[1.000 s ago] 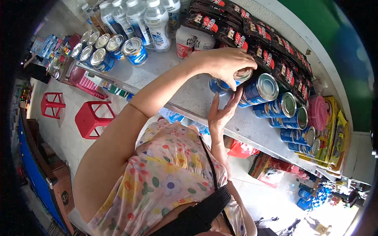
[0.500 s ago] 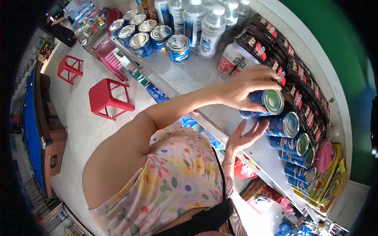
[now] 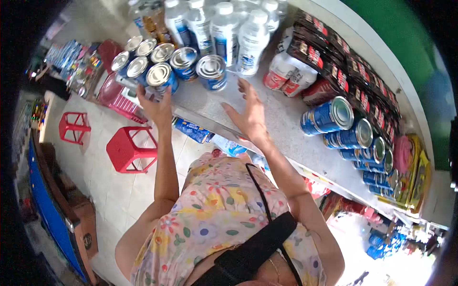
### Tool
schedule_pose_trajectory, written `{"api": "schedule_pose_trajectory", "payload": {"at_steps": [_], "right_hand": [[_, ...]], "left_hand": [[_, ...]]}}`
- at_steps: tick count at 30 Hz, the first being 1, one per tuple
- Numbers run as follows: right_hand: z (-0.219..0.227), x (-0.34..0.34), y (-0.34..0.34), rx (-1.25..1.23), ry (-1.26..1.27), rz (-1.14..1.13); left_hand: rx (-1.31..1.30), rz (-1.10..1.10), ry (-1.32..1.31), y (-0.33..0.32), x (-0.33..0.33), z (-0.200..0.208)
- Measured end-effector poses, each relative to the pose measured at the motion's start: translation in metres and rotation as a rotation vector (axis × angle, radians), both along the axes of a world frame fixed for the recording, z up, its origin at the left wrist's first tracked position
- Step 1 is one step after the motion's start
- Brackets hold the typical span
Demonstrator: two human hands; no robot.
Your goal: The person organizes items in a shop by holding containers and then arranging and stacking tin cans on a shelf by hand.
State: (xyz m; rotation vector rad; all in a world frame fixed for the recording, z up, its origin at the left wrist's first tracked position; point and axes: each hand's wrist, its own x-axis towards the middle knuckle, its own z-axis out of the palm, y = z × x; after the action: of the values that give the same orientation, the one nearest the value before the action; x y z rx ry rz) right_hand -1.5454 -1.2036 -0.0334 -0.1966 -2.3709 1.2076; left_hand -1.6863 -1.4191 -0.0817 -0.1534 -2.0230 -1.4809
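My left hand (image 3: 156, 106) is raised at the shelf's front edge, fingers apart, just below a blue can (image 3: 161, 78) with a silver lid; whether it touches the can I cannot tell. My right hand (image 3: 249, 110) hovers over the shelf (image 3: 281, 119) with its fingers spread and nothing in it. Closest to it is another upright blue can (image 3: 211, 72), at the front of the group of standing cans on the left. Several more blue cans lie on their sides in a row at the right, the nearest (image 3: 327, 116) with its round end showing.
Clear plastic bottles (image 3: 252, 43) with white caps stand behind the upright cans. Red-and-white bottles (image 3: 299, 74) and stacked dark packets (image 3: 353, 62) line the back. Yellow packs (image 3: 415, 176) lie at the far right. Below left are red stools (image 3: 131, 148) and a blue-topped table (image 3: 47, 200).
My right hand has left the lying cans and moved left toward the standing ones. My left hand has let go of a can at the right, now lying in the row, and swung left.
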Motion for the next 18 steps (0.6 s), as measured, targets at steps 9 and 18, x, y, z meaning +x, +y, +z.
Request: {"api": "schedule_pose_trajectory", "payload": {"at_steps": [9,18], "right_hand": [[-0.017,-0.075,-0.047,0.049,0.007,-0.284],[-0.004,-0.033,-0.027,0.021,-0.057,-0.429]], "left_hand": [[-0.146,-0.203,-0.101,-0.009,-0.023,0.005],[-0.193,-0.172,-0.087,-0.002,-0.030,0.007]]}}
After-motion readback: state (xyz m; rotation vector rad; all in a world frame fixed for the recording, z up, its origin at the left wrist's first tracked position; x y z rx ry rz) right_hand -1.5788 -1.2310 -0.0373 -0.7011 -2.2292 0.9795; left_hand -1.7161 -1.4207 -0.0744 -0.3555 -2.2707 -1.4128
